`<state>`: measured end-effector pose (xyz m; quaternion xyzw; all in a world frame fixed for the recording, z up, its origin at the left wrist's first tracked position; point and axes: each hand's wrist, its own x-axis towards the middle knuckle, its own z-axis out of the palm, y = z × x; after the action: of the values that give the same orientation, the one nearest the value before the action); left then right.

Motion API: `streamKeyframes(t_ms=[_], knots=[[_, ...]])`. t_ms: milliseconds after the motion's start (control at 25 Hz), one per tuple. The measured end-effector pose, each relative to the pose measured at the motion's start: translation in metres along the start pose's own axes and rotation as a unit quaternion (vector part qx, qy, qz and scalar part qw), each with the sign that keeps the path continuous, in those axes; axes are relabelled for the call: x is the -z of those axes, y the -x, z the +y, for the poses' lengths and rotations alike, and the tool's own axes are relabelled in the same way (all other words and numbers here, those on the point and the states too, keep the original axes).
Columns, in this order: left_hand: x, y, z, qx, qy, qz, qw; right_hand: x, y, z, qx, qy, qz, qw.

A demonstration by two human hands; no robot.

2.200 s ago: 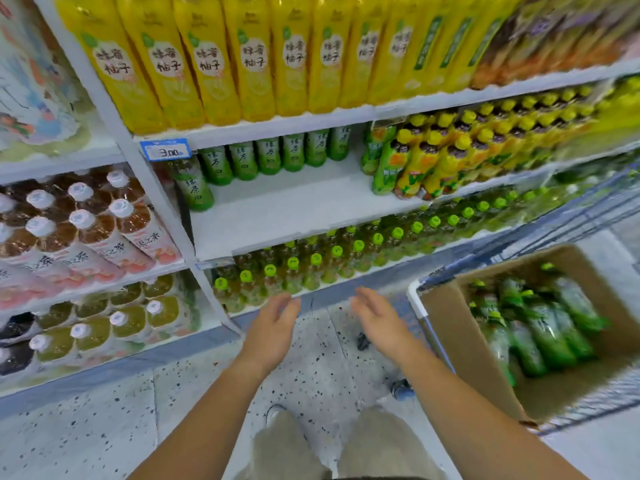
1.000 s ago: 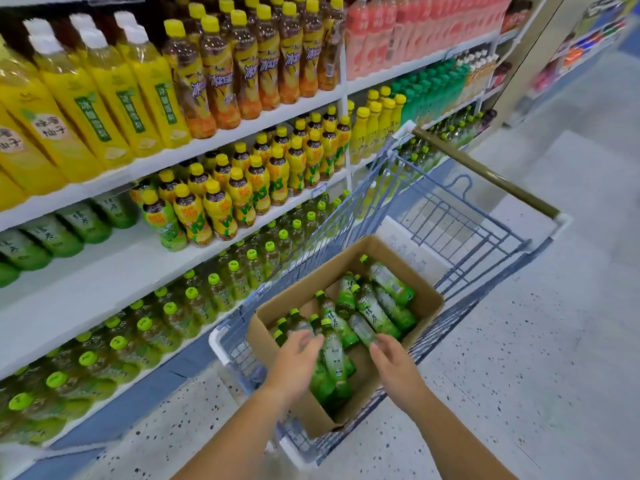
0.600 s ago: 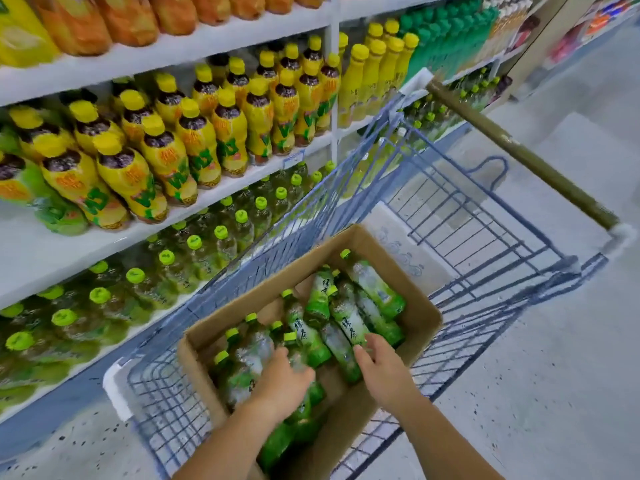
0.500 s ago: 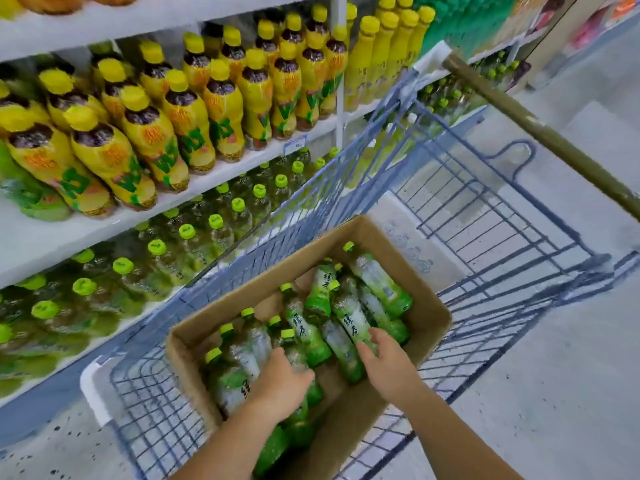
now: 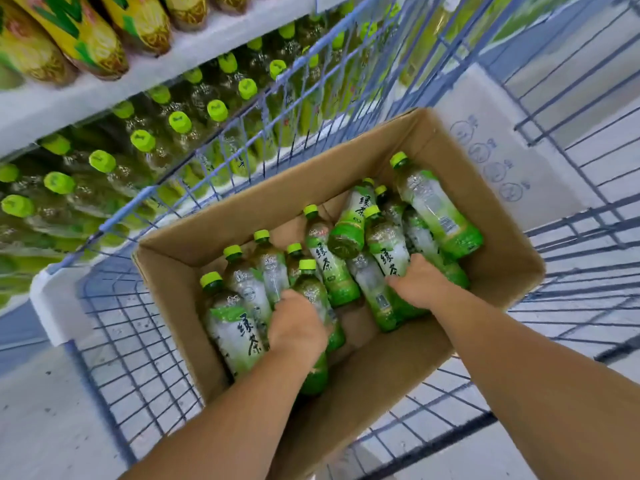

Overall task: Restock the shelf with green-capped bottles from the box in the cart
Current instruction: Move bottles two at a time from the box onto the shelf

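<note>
Cart (image 5: 145, 358), box (image 5: 491, 237) — hands on bottles (image 5: 332, 268)

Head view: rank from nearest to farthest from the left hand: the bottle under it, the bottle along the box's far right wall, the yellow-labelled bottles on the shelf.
1. Bottle under the left hand, touching the left hand.
2. Far-right bottle, across the box.
3. Yellow-labelled bottles, upper left, outside the cart.

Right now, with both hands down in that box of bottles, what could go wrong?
The bottles lie piled loosely, so lifting the one under the left hand could shift its neighbours. The right hand grips a bottle wedged among others, so it may snag. The cardboard box sits tilted in the cart and might slide.
</note>
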<state>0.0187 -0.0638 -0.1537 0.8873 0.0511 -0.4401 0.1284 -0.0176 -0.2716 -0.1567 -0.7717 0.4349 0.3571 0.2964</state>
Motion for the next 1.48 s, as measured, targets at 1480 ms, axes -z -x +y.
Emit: streamKeyframes(t_ms=[1480], knots=[[0.203, 0.18, -0.082, -0.197, 0.447, -0.098, 0.867, 0.034, 0.337, -0.086, 0.135, -0.344, 0.039, 0.928]])
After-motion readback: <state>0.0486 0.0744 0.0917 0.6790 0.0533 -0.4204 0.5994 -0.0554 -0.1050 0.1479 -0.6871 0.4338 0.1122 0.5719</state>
